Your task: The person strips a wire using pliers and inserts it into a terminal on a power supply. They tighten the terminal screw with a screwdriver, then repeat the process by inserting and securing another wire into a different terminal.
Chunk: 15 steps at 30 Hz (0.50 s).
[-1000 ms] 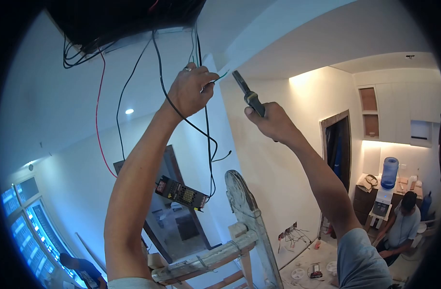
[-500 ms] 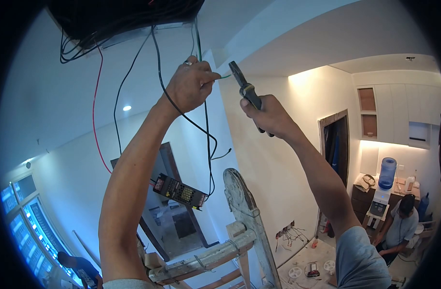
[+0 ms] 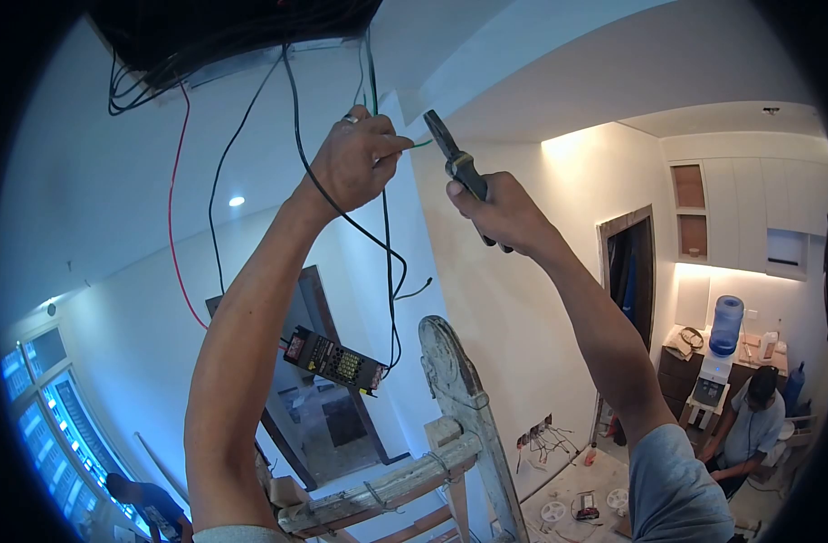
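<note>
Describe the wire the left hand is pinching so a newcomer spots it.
Start at the dark ceiling opening where the cables hang. Follow them down to the left hand, raised beside the right hand with its pliers. The green wire is the short thin end poking from the pinched fingertips toward the plier tips; its neighbours are black cables and one red wire.

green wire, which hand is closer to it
Left. The left hand pinches the green wire; the right hand sits lower right of it, holding pliers whose tip is close to the wire's free end.
</note>
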Each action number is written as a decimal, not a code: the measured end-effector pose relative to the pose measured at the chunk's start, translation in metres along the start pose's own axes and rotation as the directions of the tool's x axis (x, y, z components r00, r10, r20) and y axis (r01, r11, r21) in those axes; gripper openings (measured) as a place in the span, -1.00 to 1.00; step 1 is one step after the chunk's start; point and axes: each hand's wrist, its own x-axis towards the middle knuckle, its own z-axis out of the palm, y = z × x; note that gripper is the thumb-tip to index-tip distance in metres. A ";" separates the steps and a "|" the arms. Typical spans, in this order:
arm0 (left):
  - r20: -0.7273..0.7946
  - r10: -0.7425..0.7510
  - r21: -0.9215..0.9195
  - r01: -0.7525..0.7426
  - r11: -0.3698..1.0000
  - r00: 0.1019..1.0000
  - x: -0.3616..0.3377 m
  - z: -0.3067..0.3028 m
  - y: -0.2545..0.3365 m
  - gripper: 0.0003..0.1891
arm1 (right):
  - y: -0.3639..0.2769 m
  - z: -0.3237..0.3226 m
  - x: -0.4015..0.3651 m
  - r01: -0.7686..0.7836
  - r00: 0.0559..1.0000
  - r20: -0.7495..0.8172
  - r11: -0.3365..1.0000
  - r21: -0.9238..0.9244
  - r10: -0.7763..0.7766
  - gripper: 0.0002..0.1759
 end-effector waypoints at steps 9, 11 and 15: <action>0.002 0.017 0.008 -0.017 1.000 1.000 0.000 0.002 -0.002 -0.77 | 0.008 0.002 0.006 0.046 0.999 -0.005 0.998 -0.030 -0.046 -0.39; 0.001 0.007 0.004 -0.007 1.000 1.000 -0.001 0.002 -0.002 -0.77 | 0.004 0.001 0.005 0.034 0.999 -0.013 0.999 -0.031 -0.034 -0.40; -0.015 -0.002 0.004 0.002 1.000 1.000 0.000 0.002 0.001 -0.81 | -0.009 -0.001 -0.003 -0.023 1.000 -0.018 0.999 -0.042 0.023 -0.41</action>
